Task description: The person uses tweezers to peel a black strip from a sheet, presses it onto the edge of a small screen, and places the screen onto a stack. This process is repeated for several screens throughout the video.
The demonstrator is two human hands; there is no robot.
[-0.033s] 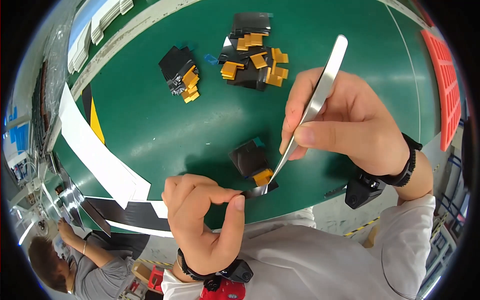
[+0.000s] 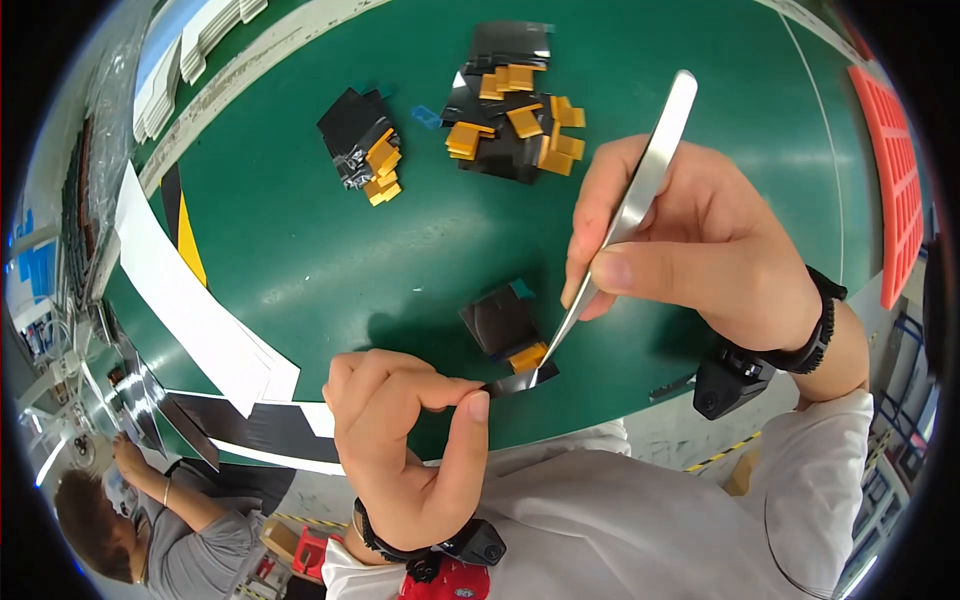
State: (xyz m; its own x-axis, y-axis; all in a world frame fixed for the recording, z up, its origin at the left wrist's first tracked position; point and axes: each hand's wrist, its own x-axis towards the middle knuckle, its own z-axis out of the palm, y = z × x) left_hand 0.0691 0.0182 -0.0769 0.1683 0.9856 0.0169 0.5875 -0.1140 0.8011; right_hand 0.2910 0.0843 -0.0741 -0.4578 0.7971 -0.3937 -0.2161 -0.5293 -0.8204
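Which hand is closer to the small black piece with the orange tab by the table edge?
Left. The left hand pinches a thin black strip right beside the black piece with the orange tab; the right hand sits farther up-right, reaching it only with tweezers.

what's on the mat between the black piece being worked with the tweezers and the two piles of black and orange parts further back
Nothing: in the head view, only bare green mat lies between the black piece and the two piles.

Black film strip (image 2: pixel 512 383) in steel tweezers (image 2: pixel 628 215)

White sleeves (image 2: pixel 800 480); black wristbands (image 2: pixel 815 330), small camera units strapped at wrists.
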